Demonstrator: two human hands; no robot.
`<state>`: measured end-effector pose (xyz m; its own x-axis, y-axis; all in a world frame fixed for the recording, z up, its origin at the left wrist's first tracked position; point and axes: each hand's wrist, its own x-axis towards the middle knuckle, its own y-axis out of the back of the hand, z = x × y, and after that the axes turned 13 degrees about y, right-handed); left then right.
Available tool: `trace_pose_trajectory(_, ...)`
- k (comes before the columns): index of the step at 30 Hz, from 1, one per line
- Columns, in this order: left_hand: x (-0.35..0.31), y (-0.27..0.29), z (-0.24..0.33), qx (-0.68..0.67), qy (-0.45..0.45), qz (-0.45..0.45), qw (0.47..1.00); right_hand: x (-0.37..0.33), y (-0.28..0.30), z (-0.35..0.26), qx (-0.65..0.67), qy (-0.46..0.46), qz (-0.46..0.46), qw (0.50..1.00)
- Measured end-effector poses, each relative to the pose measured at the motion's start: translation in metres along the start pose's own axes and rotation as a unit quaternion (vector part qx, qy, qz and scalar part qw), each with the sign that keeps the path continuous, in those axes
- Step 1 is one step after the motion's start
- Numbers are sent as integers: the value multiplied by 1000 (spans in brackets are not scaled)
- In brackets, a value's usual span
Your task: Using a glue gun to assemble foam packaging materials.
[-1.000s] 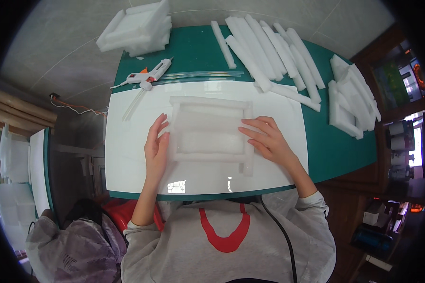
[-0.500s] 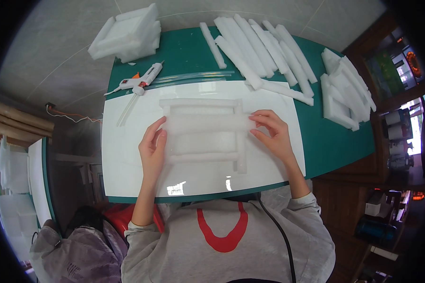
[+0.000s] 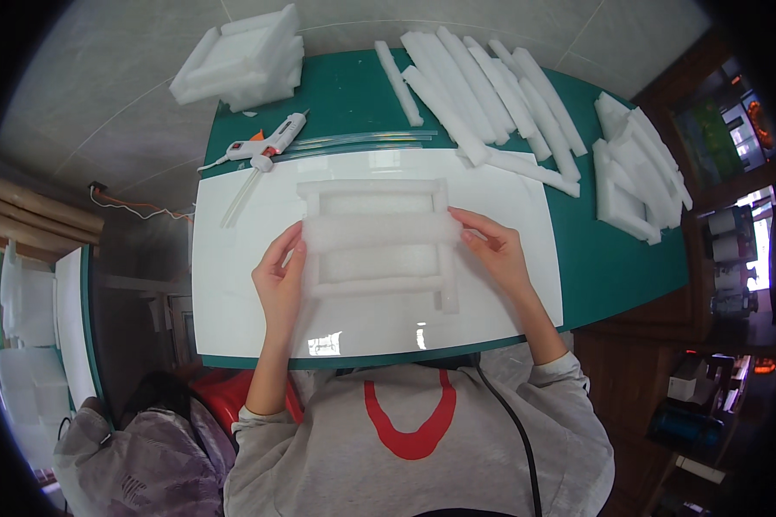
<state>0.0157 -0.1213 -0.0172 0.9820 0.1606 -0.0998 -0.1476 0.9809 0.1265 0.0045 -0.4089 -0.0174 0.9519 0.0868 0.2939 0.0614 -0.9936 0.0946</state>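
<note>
A white foam frame (image 3: 379, 283) of strips around a thin sheet lies on the white board (image 3: 241, 319) in front of me. Across its middle runs a wider white foam strip (image 3: 379, 231). My left hand (image 3: 280, 271) pinches the strip's left end between thumb and fingers. At the opposite end, my right hand (image 3: 498, 252) has its thumb and fingertips closed on the strip. The frame's right-hand bar sticks out past its near corner. I cannot tell whether the strip rests on the frame or is held just above it.
Behind the board lie a white glue gun (image 3: 272, 145) and clear glue sticks (image 3: 362, 138). Loose foam strips (image 3: 491, 90) are spread at the back right. Foam frames are stacked at the far left (image 3: 241, 60) and far right (image 3: 638, 172) of the green table (image 3: 625, 271).
My right hand's fingers have drawn together onto the strip's right end. My left hand stays at the left end. The whole view has shifted slightly.
</note>
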Motion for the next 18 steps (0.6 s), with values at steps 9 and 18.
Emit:
trace_pose_trajectory(9, -11, 21, -6, -3, 19, 61, 998, 21, -22, -1, -7, -27, -44, 999)
trace_pose_trajectory(18, -32, 48, -20, -20, 17, 92, 995, 45, -48, 5, 11, -8, -102, 995)
